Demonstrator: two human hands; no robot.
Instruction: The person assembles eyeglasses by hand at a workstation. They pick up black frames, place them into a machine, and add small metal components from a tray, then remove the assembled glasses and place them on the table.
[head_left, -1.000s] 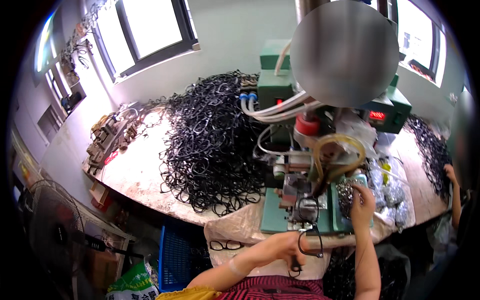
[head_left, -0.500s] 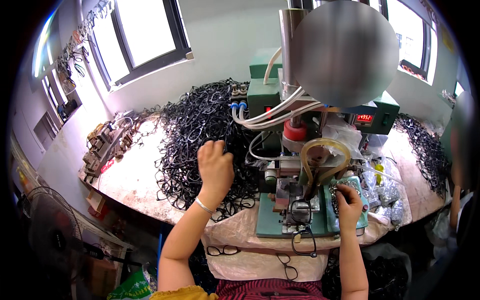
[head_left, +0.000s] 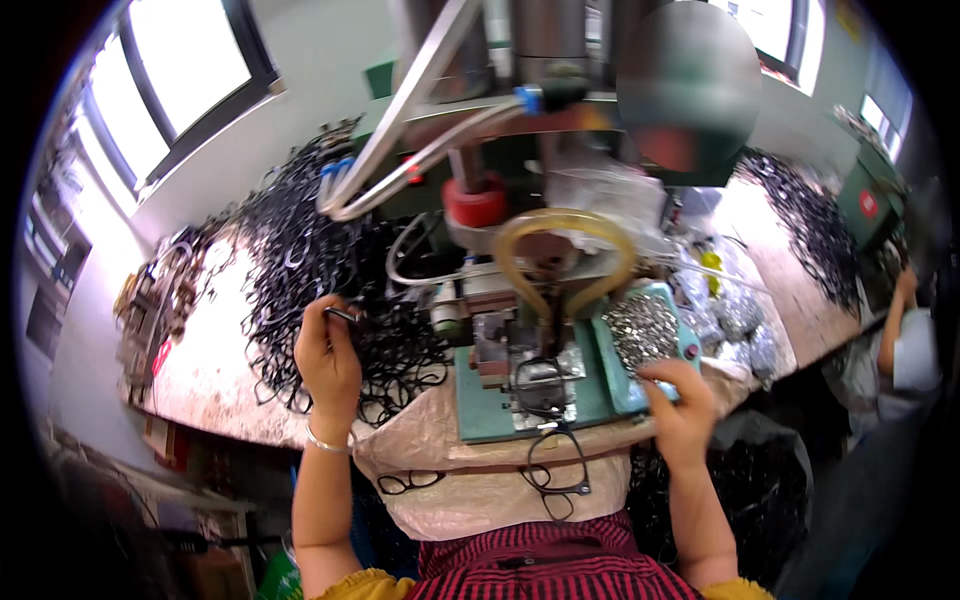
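Note:
My left hand [head_left: 326,365] is closed on a black eyeglass frame at the near edge of a big heap of black eyeglass frames [head_left: 310,270] on the bench. My right hand [head_left: 678,405] rests with curled fingers on the corner of a teal tray of small shiny metal parts [head_left: 642,330]; whether it pinches a part is hidden. Between the hands stands a green press machine [head_left: 520,385] with another black frame [head_left: 545,385] lying on its fixture. One more black frame [head_left: 556,470] hangs over the near edge.
Hoses and a yellow tube [head_left: 565,250] loop above the fixture. A black frame [head_left: 408,482] lies on the woven sack [head_left: 470,490] over my lap. Plastic bags of parts [head_left: 735,315] sit right. Another person's arm [head_left: 895,330] is at far right, by a second heap [head_left: 810,225].
My left hand went from my lap up into the frame heap, then drew back toward me gripping a frame. My right hand stayed at the parts tray. The view has leaned closer to the machine.

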